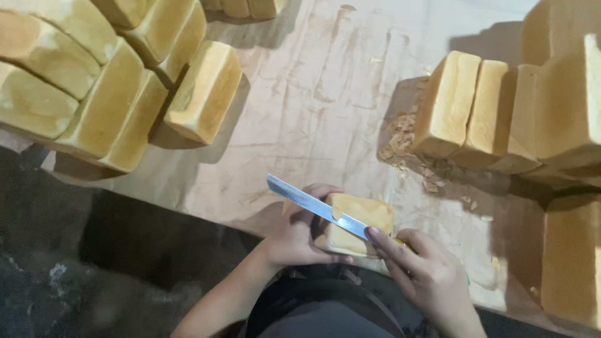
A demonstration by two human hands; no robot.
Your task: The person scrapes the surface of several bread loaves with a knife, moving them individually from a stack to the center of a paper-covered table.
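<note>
Two hands are working at the table's near edge. I'm seeing my left hand [294,235] gripping a small bread loaf [357,225] from the left, while my right hand [426,272] is closing around a long knife [316,206], its blade lying across the loaf's top. Stacked loaves [100,81] are sitting on the table [313,94] at both sides, with crumbs [404,141] near the right pile.

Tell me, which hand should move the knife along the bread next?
Right, probably. The right hand already grips the knife, whose blade lies across the loaf. The left hand cups the loaf, steadying it.
</note>
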